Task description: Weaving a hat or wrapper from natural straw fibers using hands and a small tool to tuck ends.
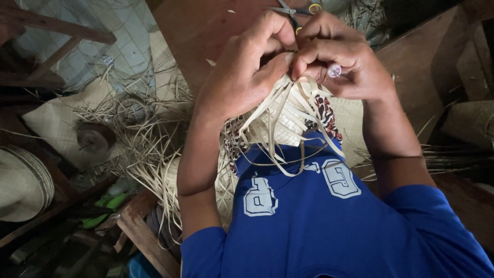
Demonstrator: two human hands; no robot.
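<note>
A half-woven piece of pale straw point(280, 121) rests against my chest, its loose strips hanging down over my blue shirt. My left hand point(247, 72) grips the top of the weave from the left, fingers curled over the strips. My right hand point(342, 59) pinches strips at the same top edge, thumb and fingers closed on them, a ring with a clear stone on one finger. The two hands touch at the fingertips. A patterned red and white cloth point(325, 114) shows behind the weave.
Scissors point(294, 13) lie on the brown wooden table point(200, 31) just beyond my hands. Loose straw point(149, 149) piles at the left, with a woven mat point(56, 121), a finished straw hat point(23, 183) and a wooden stool point(141, 234).
</note>
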